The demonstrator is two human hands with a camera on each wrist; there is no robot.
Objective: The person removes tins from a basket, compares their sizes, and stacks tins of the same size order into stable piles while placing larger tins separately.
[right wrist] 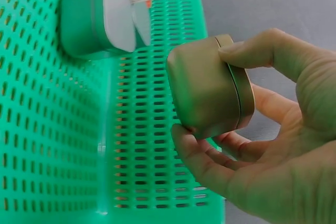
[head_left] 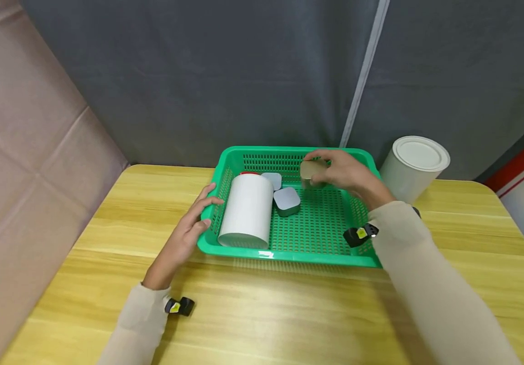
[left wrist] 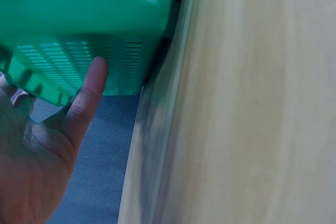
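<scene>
My right hand pinches a small gold square tin with rounded corners by its lid edge. It holds the tin tilted over the back right part of a green plastic basket. My left hand holds the basket's left rim, fingers over the edge and thumb against the outer wall. Inside the basket a large white canister lies on its side at the left. Next to it are a dark green tin with a pale lid and another pale-topped tin behind.
A white canister with a round lid stands upright on the wooden table, right of the basket. A small red thing shows behind the lying canister. A grey curtain hangs at the back, a pinkish one at the left.
</scene>
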